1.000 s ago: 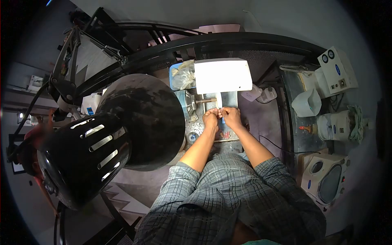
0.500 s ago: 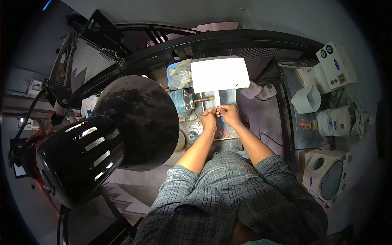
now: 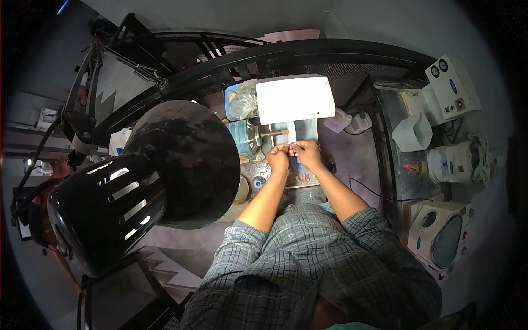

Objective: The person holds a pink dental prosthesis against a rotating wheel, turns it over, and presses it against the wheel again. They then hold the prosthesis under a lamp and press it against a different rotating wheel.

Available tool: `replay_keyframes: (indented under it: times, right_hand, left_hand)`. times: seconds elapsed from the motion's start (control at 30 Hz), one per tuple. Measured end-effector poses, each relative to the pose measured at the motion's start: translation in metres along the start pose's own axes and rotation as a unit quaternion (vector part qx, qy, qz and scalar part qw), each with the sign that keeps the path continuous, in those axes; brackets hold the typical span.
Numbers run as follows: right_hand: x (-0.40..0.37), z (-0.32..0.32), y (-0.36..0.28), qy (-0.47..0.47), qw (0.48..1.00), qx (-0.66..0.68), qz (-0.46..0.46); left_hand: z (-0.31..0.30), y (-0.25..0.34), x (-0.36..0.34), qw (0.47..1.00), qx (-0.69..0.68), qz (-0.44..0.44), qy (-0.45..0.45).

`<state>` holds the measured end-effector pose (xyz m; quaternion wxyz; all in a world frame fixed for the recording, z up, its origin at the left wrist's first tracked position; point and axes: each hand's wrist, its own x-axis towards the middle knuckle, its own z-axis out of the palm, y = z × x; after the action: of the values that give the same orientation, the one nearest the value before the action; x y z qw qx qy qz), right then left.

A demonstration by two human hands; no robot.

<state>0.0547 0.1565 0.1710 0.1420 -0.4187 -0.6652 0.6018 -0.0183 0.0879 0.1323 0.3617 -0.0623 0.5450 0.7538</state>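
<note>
My left hand (image 3: pixel 279 157) and my right hand (image 3: pixel 308 154) meet fingertip to fingertip over a light tray (image 3: pixel 309 133). Both are closed in a pinch around something too small to make out. Just beyond them, the shaft (image 3: pixel 275 133) of a blue bench motor (image 3: pixel 242 137) points to the right. A bright white cover (image 3: pixel 296 99) stands above the tray, behind my hands. Small reddish pieces (image 3: pixel 301 179) lie below my right wrist.
A large black lamp (image 3: pixel 187 165) fills the left side close to me. The blue bin (image 3: pixel 231 104) holds a plastic bag. On the right bench (image 3: pixel 404 170) stand a white jug (image 3: pixel 412 133) and several cream machines. Behind the lamp, another person (image 3: pixel 49 220) is partly visible.
My hands stay together, with only a slight shift of the fingers. The whole view has moved very slightly. At far left, the other person's arm and body have shifted.
</note>
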Motion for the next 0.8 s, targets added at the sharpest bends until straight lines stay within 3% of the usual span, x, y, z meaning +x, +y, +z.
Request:
replay_keyframes:
  times: [0.33,0.8]
  right_hand:
    - [0.003,0.004,0.010,-0.001,1.000,0.004,-0.027]
    - [0.013,0.008,0.031,0.022,1.000,-0.015,-0.005]
  left_hand:
    - [-0.004,-0.005,0.011,0.999,0.014,0.047,-0.025]
    - [-0.002,-0.013,0.027,0.999,0.045,0.009,-0.005]
